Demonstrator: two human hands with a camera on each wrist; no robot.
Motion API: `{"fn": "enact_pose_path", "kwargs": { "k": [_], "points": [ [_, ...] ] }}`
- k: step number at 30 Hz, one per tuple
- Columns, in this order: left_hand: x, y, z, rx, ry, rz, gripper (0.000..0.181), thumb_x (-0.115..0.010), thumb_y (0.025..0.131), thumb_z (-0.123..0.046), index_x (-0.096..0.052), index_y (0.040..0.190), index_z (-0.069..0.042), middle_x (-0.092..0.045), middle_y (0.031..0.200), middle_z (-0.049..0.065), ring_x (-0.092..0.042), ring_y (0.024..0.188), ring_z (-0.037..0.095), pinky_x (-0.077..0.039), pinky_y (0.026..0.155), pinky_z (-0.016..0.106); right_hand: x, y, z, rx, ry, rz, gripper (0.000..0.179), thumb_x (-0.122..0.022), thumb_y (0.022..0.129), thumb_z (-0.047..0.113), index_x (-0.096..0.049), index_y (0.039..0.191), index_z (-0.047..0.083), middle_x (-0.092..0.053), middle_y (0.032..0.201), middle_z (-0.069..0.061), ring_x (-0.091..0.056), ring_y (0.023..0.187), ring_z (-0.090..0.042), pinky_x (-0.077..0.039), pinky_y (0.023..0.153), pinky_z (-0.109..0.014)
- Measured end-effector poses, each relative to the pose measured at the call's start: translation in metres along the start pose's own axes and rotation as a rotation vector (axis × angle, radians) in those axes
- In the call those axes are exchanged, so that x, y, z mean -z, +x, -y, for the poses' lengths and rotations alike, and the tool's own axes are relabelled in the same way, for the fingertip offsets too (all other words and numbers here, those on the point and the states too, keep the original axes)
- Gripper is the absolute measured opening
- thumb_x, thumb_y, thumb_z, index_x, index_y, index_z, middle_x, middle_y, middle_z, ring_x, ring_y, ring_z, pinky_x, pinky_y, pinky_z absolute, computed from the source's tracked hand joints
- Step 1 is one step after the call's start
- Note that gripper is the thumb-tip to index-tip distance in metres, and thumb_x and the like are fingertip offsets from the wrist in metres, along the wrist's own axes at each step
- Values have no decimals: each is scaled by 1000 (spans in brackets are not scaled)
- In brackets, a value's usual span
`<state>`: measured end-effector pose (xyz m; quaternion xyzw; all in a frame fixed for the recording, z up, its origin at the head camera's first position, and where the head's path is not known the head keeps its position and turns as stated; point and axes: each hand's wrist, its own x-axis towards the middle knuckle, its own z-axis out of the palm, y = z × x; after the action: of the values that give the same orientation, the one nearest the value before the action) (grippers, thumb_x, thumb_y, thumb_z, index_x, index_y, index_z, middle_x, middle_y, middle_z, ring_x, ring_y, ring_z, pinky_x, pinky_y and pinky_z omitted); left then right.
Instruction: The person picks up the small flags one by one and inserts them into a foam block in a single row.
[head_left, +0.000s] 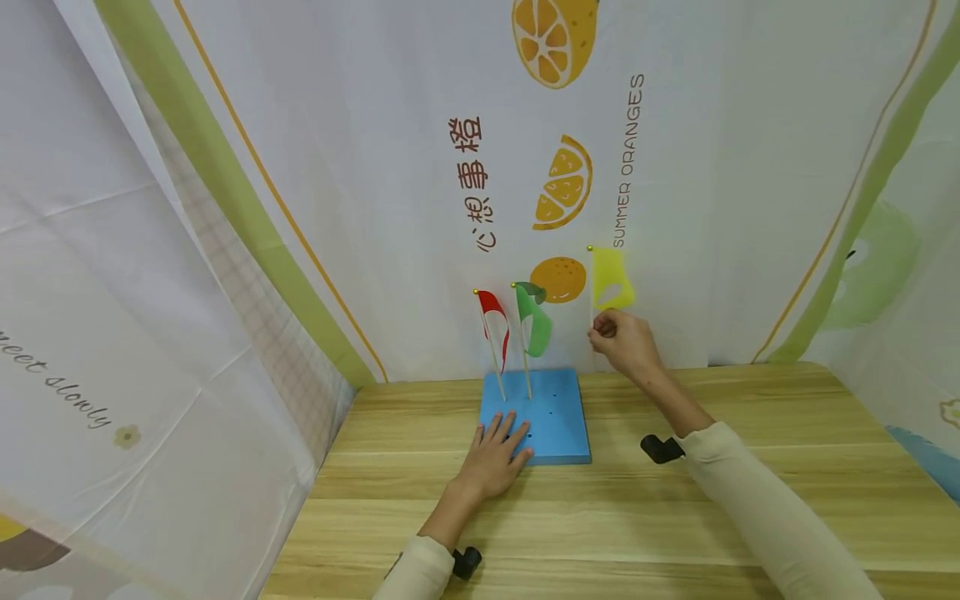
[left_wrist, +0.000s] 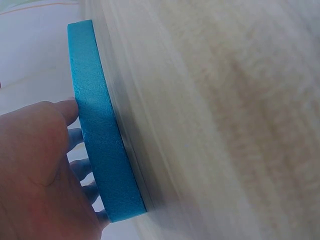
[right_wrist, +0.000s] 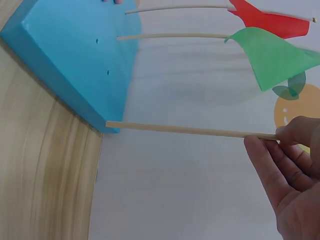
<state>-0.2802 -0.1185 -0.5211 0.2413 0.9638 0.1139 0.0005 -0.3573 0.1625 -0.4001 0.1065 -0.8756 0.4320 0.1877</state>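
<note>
A blue board (head_left: 558, 437) with small holes lies on the table. My left hand (head_left: 491, 458) rests on its front left part, fingers spread; the left wrist view shows the board's thick edge (left_wrist: 100, 130) beside the thumb. In the board's back left area stand a red flag (head_left: 491, 302) and a green flag (head_left: 536, 332) on thin sticks. To the right, my right hand (head_left: 626, 343) pinches the stick of a yellow flag (head_left: 611, 275) between thumb and fingers. The wooden stick (right_wrist: 185, 130) points its bare lower end toward the board's right back corner.
The wooden table (head_left: 720, 525) reaches back to a white curtain (head_left: 405, 208) printed with oranges and writing. Another curtain (head_left: 150, 292) hangs at the left. A black device (head_left: 662, 448) is at the right wrist, and a similar one (head_left: 467, 562) at the left.
</note>
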Motion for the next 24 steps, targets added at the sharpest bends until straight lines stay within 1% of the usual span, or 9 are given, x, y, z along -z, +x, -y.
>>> {"fn": "enact_pose_path", "kwargs": {
  "k": [6,10,16,21,24],
  "points": [
    [0,0,0,2,0,2,57,-36,105,-48,-33,155,-21,-22,164,9,-17,152,34,-17,121,60,-10,4,6,11,36,20,13,-66,92,13,-65,97,1,-69,93,-15,-70,82,-25,-60,68,-30],
    [1,-1,0,3,-7,7,56,-36,105,-47,-32,155,-22,-21,164,9,-15,153,33,-16,121,59,-19,7,9,24,37,24,13,-66,92,13,-65,97,1,-69,92,-14,-69,82,-24,-60,70,-32],
    [0,0,0,5,-2,14,57,-35,105,-48,-31,155,-22,-20,164,8,-15,153,33,-16,122,59,-33,10,9,38,44,18,12,-67,92,14,-66,96,2,-71,91,-13,-69,81,-24,-60,70,-35],
    [0,0,0,5,2,15,57,-34,105,-49,-31,155,-23,-20,165,8,-15,153,33,-16,122,59,-44,10,8,54,35,21,12,-66,93,14,-67,96,2,-71,90,-13,-69,81,-24,-60,71,-36],
    [1,0,0,6,8,14,57,-35,105,-48,-31,155,-22,-20,164,8,-16,153,33,-16,121,59,-49,11,7,67,51,16,11,-66,93,12,-66,96,1,-71,91,-14,-69,82,-25,-60,72,-37]
  ]
}}
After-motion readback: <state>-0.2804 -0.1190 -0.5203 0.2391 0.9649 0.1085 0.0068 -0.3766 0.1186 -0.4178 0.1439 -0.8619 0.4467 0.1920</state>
